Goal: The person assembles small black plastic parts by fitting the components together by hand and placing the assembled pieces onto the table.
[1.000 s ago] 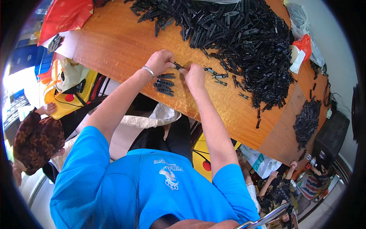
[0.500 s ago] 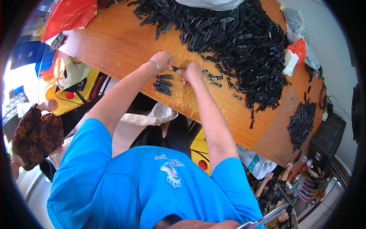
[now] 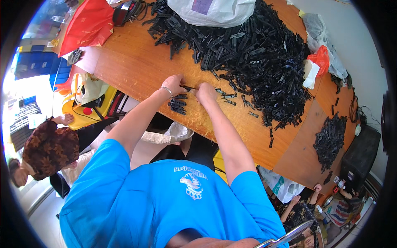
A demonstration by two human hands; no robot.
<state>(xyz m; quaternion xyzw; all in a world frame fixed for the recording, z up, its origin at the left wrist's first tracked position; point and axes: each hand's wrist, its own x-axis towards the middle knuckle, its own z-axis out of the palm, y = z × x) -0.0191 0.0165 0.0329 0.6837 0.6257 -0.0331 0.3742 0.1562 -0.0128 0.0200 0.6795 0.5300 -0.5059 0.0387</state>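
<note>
Both hands work together over the wooden table. Between them, held at its two ends, is a slim black plastic clip. My left hand, with a bracelet at the wrist, pinches its left end. My right hand has its fingers closed around the other end, which is mostly hidden. Just below my left hand lies a small row of similar black clips. Several loose clips lie to the right of my right hand, by the edge of a large heap of black clips.
A white sack rests on the heap's far side. A red bag stands far left. To the right are a smaller black pile and a black box. One person sits left; others are at lower right.
The whole view has shifted, so the table and heap appear lower and more of the white sack shows. Both hands stay together on the clip, beside the same row.
</note>
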